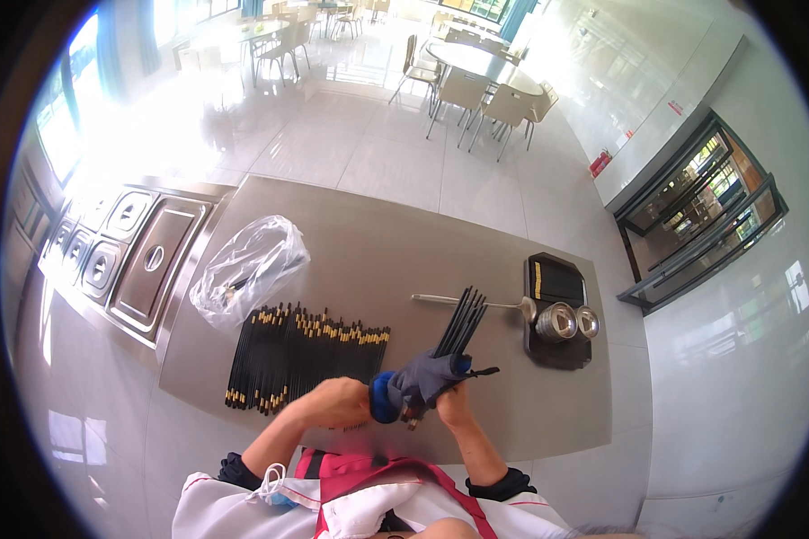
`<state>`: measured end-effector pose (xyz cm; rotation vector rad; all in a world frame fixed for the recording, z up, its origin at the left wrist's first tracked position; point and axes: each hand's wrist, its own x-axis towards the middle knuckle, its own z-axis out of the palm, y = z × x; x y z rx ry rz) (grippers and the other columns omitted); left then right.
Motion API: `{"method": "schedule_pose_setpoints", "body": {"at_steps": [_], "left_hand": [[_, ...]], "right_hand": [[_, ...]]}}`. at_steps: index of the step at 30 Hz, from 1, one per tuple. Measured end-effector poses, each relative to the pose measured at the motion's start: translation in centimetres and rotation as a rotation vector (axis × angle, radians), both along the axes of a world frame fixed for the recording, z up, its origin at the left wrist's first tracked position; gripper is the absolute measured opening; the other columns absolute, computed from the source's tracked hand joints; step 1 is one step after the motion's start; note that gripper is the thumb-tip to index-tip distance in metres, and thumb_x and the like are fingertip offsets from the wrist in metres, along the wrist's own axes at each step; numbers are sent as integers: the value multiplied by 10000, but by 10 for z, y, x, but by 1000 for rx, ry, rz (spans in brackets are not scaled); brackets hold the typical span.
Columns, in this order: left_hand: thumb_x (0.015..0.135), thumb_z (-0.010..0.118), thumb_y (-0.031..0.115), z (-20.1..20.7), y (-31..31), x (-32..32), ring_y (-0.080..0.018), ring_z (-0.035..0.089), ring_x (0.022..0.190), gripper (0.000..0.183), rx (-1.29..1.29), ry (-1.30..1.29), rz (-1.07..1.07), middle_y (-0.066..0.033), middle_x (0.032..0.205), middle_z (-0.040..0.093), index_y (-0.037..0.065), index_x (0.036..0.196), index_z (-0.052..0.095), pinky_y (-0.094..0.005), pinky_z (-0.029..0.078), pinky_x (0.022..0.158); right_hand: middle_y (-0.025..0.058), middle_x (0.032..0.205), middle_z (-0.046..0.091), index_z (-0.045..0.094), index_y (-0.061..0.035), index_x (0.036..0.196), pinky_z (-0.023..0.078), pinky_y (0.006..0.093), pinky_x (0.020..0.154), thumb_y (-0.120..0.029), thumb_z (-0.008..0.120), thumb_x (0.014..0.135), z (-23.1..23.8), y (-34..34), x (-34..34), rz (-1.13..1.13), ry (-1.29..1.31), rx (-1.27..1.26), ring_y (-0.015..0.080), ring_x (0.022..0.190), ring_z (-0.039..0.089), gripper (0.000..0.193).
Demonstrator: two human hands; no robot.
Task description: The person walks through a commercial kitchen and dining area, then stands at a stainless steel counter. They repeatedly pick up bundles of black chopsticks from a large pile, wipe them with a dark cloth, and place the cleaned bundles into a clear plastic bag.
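A bundle of black chopsticks (460, 325) stands slanted in front of me, its upper ends fanning out of a grey and blue cloth (421, 381). My right hand (453, 404) is closed around the wrapped bundle from the right; the cloth partly covers its fingers. On the left, my left hand (343, 401) is curled closed against the blue end of the cloth, its fingertips hidden. Gold-banded lower ends of the chopsticks poke out beneath the cloth. Beside my left hand, many loose black chopsticks (306, 355) with gold bands lie side by side on the steel table (360, 225).
A clear plastic bag (259, 265) lies at the table's left. To the right, a black tray (557, 355) holds more chopsticks and metal bowls (557, 322), with a ladle (476, 301) alongside. Lidded steel food pans (153, 256) adjoin the left edge. Dining tables and chairs (465, 90) stand beyond.
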<state>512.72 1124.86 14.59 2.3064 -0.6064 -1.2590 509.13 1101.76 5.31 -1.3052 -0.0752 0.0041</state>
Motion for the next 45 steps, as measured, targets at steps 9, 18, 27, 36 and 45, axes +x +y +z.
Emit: {"method": "schedule_pose_setpoints", "body": {"at_steps": [9,18,27,36,45], "left_hand": [[960,586,329,12,-37,16,-216,639,799,284,-1453,259,428,-60,705,613,81,823,599,-381,462,936],[1010,427,468,26,-5,50,-73,251,433,530,-1699,531,1017,56,487,234,163,589,325,-218,276,456],[1017,474,311,12,-33,33,-98,388,626,250,-1643,582,1107,-2,679,375,96,891,500,-238,404,642],[1032,441,335,-10,3,59,-48,297,490,354,-2063,740,1102,42,582,298,95,773,465,-197,331,502],[983,549,220,-38,-67,13,-120,387,556,303,-1702,407,1277,2,612,366,119,738,403,-280,354,564]], "right_hand": [[106,1046,639,592,-13,1165,458,353,936,-113,556,886,22,37,0,317,-338,-598,250,1015,605,298],[44,965,639,589,-28,1102,495,309,813,-15,607,866,32,10,-27,455,108,-214,137,928,601,237],[31,958,641,603,-24,1111,512,296,774,-29,622,870,42,18,-24,385,349,89,134,865,616,242],[56,965,648,624,-62,1055,500,294,786,-302,516,972,59,4,-18,450,351,118,155,836,615,276],[56,973,658,624,-100,1004,527,358,789,-449,519,948,-52,40,4,130,757,1000,195,881,633,368]]}}
